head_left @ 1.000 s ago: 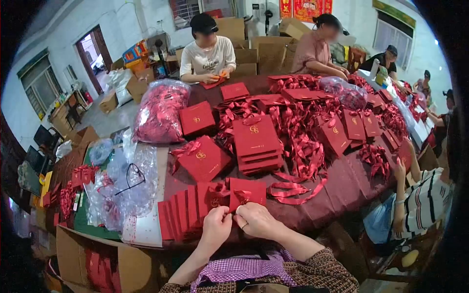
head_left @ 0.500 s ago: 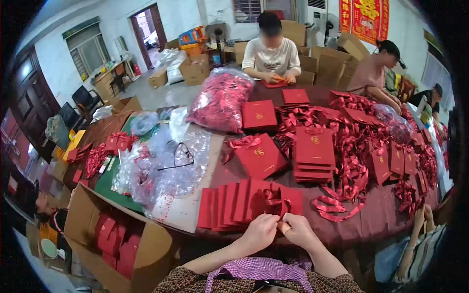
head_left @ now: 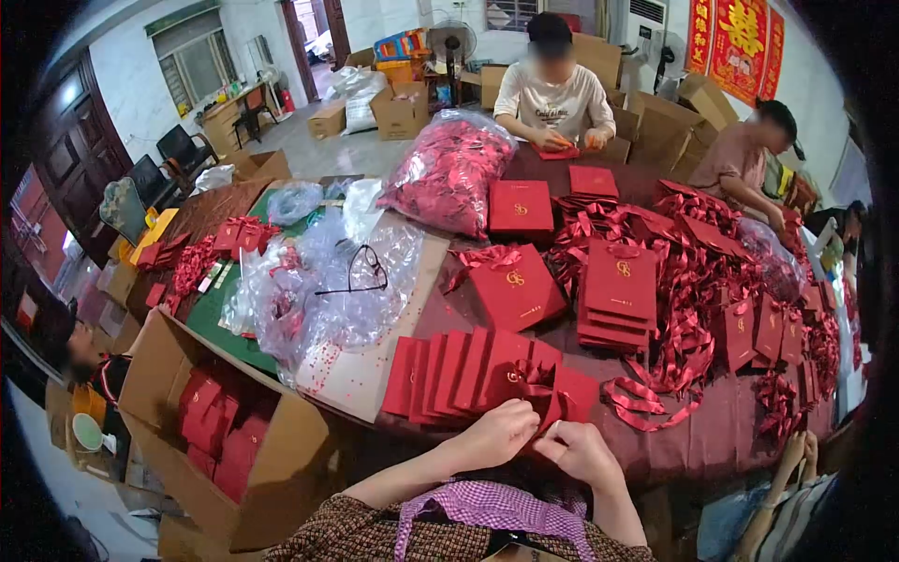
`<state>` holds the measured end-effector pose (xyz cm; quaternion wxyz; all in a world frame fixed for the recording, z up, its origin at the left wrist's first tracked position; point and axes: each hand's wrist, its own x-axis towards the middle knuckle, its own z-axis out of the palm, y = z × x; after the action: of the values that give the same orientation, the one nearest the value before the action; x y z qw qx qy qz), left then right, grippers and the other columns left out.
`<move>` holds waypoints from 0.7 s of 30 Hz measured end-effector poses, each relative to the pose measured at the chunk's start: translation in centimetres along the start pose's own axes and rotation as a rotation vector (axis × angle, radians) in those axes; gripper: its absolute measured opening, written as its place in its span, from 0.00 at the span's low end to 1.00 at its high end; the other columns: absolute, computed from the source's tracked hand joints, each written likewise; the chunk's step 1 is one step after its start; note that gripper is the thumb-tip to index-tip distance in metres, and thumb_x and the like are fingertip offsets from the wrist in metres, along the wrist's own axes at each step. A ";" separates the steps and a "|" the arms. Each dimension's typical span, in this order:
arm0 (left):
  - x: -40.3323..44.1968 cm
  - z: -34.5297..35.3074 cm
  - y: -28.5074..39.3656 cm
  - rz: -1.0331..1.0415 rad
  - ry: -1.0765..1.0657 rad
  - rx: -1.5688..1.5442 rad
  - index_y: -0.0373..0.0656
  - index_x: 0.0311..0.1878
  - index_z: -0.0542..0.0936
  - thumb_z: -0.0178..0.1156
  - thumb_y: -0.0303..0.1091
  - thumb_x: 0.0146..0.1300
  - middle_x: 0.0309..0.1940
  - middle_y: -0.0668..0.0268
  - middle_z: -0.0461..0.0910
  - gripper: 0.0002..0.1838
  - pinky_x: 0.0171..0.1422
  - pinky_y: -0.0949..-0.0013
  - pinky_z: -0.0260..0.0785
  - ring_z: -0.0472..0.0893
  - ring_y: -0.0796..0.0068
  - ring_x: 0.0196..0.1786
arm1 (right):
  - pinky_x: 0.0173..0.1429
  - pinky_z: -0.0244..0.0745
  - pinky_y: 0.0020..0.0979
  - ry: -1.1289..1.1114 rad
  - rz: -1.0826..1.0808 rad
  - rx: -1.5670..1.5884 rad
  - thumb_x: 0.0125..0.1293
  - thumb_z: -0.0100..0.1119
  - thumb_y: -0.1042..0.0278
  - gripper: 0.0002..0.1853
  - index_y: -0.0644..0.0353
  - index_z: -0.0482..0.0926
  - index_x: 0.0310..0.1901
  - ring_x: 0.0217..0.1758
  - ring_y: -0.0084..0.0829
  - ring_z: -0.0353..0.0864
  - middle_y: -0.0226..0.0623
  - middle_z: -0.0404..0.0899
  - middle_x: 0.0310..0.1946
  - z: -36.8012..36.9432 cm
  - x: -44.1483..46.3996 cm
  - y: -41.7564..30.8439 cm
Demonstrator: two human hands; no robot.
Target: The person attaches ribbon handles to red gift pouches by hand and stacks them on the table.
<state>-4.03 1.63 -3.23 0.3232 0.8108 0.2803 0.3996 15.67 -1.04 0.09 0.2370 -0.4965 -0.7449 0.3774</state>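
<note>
Head camera view: at far left, a co-worker (head_left: pixel 70 351) in dark clothing is partly cut off by the dark rim of the lens. Beside that person, an open cardboard box (head_left: pixel 290 473) holds more red bags (head_left: pixel 211 412), its near flap folded outward. Clear plastic bags (head_left: pixel 328 309) lie crumpled over a green mat (head_left: pixel 229 326) and a white board (head_left: pixel 351 375) dotted with red specks, a thin black looped item (head_left: pixel 367 276) on top. Behind them sits a bulging transparent sack (head_left: pixel 449 173) packed with red material. Along the near edge of the table (head_left: pixel 670 450), a row of red gift bags (head_left: pixel 435 375) leans in overlapping ranks. At the row's right end, the left hand (head_left: pixel 506 436) has its fingers curled closed, pinching the dark red ribbon (head_left: pixel 537 377) of the last gift bag (head_left: pixel 575 391); the right hand (head_left: pixel 579 453), just beside it, pinches the same ribbon low against the bag, its exact fingertip contact hidden. Across the table, a person in a white shirt (head_left: pixel 552 98) works with both hands over a small red piece (head_left: pixel 559 154). Farther right stand a stack of red bags (head_left: pixel 618 290) with gold lettering and a tangle of loose ribbons (head_left: pixel 679 351). Beyond, a person in a pink top (head_left: pixel 735 169) bends over the pile, while another person's hands (head_left: pixel 796 452) show at the table's right edge.
</note>
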 end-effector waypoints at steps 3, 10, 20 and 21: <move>-0.6 0.2 0.3 -0.075 -0.080 0.001 0.34 0.35 0.72 0.55 0.25 0.61 0.31 0.55 0.68 0.04 0.43 0.57 0.65 0.71 0.53 0.38 | 0.33 0.76 0.34 -0.104 -0.078 -0.191 0.52 0.72 0.57 0.16 0.62 0.83 0.33 0.29 0.41 0.84 0.45 0.82 0.25 -2.0 -0.1 -1.3; -0.4 -0.4 0.7 -0.130 -0.125 0.052 0.33 0.40 0.75 0.55 0.26 0.61 0.36 0.51 0.73 0.07 0.50 0.55 0.67 0.73 0.49 0.44 | 0.49 0.73 0.39 0.217 -0.419 -0.233 0.53 0.69 0.59 0.17 0.56 0.83 0.44 0.45 0.41 0.80 0.36 0.82 0.39 -3.8 0.5 -2.3; -1.5 -0.2 0.1 -0.301 -0.121 -0.209 0.34 0.40 0.73 0.54 0.24 0.62 0.34 0.53 0.74 0.06 0.44 0.62 0.69 0.77 0.56 0.40 | 0.65 0.63 0.49 0.146 -0.586 -0.376 0.52 0.70 0.59 0.14 0.56 0.79 0.37 0.46 0.37 0.76 0.33 0.77 0.32 -1.4 2.4 -1.5; -1.7 -0.1 0.0 -0.332 -0.119 -0.260 0.34 0.41 0.73 0.53 0.24 0.62 0.31 0.56 0.72 0.06 0.42 0.63 0.68 0.76 0.61 0.36 | 0.65 0.63 0.49 0.148 -0.593 -0.348 0.51 0.70 0.60 0.13 0.56 0.79 0.35 0.45 0.37 0.76 0.33 0.76 0.31 -1.3 2.4 -1.4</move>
<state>-4.97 0.45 -3.99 0.5025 0.7271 0.3364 0.3251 14.85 1.31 1.94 0.3016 -0.3173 -0.8907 0.1227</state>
